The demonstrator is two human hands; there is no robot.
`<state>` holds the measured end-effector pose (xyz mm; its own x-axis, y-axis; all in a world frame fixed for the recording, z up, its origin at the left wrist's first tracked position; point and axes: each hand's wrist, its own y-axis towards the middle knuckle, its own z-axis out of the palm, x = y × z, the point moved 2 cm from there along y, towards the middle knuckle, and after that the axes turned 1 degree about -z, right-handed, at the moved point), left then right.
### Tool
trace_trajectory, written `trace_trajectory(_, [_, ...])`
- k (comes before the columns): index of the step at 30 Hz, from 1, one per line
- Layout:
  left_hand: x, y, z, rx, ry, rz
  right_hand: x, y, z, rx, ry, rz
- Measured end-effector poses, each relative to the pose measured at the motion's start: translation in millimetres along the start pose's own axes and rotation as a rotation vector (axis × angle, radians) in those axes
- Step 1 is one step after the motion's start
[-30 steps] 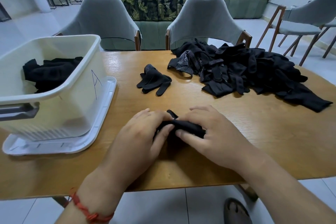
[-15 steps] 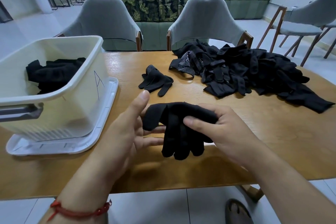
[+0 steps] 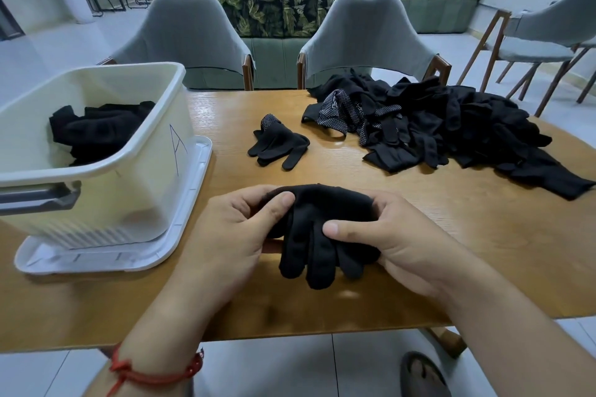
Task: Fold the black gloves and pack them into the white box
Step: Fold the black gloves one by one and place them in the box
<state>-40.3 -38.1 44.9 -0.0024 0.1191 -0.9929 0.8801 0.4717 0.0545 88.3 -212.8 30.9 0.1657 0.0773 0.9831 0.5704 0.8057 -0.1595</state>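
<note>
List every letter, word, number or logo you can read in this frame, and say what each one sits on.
"A": hand-drawn in thin dark lines on the side wall of the white box.
Tiny pale marks on some gloves in the glove pile: too small to read.
Nothing else legible is in view.

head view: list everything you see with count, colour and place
held gloves: count unclear, black, between both hands over the table's near side
loose gloves: count unclear, black, table centre
glove pile: many, black, table far right
white box: one, white, table left
packed gloves: several, black, inside the box
tray: one, white, under the box
table: one, brown wood
chairs: two, grey, behind the table
left hand: one, grips held gloves
right hand: one, grips held gloves
</note>
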Motion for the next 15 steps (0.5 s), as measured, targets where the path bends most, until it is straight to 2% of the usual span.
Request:
trace_trajectory(2, [0.6, 0.1, -0.1, 0.021, -0.068, -0.044, 1.3, 0.3, 0.2, -0.028, 0.020, -0.003])
trace_trajectory(4, [-1.1, -1.6, 1.1, 0.108, -0.106, -0.117, 3.1, -0.7, -0.2, -0.042, 0.016, -0.011])
trace_trajectory(7, [-2.6, -6.3, 1.6, 0.207, 0.017, -0.187, 3.1, -1.8, 0.0, -0.041, 0.009, -0.026])
trace_trajectory(10, [0.3, -6.3, 0.6, 0.185, 0.099, -0.171, 1.8, -0.2, -0.3, -0.048, 0.004, -0.011])
trace_trajectory(13, [-0.1, -3.6, 0.8, 0.100, 0.039, -0.131, 2.4, 1.0, -5.5, 0.005, 0.087, 0.025])
trace_trajectory(15, [1.5, -2.6, 0.3, 0.103, 0.033, -0.125, 2.8, 2.1, -8.2, 0.016, 0.136, 0.046])
